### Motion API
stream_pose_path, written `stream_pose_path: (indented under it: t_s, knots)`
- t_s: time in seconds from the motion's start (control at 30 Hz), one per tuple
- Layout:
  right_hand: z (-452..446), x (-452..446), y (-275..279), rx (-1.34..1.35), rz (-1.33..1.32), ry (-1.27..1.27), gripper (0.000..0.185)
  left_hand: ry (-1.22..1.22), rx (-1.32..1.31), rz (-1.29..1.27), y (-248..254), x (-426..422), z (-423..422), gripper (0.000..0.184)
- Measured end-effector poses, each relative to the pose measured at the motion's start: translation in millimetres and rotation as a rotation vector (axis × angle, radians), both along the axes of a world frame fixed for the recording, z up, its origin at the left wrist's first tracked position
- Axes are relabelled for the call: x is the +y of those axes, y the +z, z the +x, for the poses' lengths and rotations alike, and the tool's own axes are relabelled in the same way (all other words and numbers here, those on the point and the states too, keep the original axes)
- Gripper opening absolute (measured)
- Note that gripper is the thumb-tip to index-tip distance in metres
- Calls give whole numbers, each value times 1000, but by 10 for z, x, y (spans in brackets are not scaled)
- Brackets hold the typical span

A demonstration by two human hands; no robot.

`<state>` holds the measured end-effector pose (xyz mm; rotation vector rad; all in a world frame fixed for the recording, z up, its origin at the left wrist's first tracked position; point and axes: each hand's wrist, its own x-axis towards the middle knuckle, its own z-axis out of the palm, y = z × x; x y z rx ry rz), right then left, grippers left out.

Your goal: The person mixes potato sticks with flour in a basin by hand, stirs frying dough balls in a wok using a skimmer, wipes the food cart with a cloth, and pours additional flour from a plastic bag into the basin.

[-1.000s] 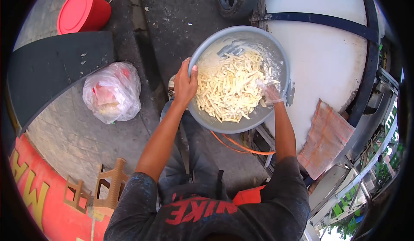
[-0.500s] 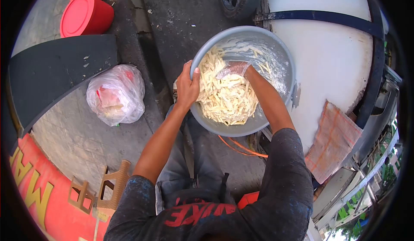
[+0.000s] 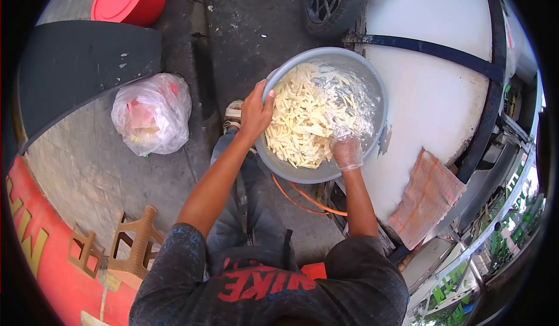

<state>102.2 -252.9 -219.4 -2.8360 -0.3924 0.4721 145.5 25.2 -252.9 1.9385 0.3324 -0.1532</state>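
A grey plastic basin [image 3: 381, 101] holds a heap of pale, flour-coated strips [image 3: 300, 119] that look like cut potato. My left hand [image 3: 256, 111] is closed on the basin's left rim, thumb on the inside. In a clear plastic glove, my right hand [image 3: 347, 151] is down in the basin at the lower right, touching the strips and flour. Its fingertips are blurred and partly hidden by the flour, so their grip does not show. Loose white flour [image 3: 358, 107] covers the strips and the basin wall on the right side.
A white surface [image 3: 431, 93] with a dark metal frame and an orange-striped cloth [image 3: 428, 198] are on the right. A wheel [image 3: 335, 2] stands beyond the basin. To the left are a tied plastic bag [image 3: 152, 115], a red lidded tub [image 3: 131, 0] and brown stools [image 3: 134, 241].
My right hand has drawn back from the upper middle of the basin to its lower right side. The strips are shifted and show more flour. My left hand stays on the rim.
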Motion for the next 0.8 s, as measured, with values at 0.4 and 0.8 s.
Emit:
stream_pose_path:
  t_s: [0.4, 0.8]
  knots:
    - [2106, 882, -1782, 821, -56, 343, 81, -31, 51, -16, 21, 0, 51, 35]
    - [784, 1296, -115, 967, -587, 933, 66, -21, 23, 48, -28, -23, 20, 38]
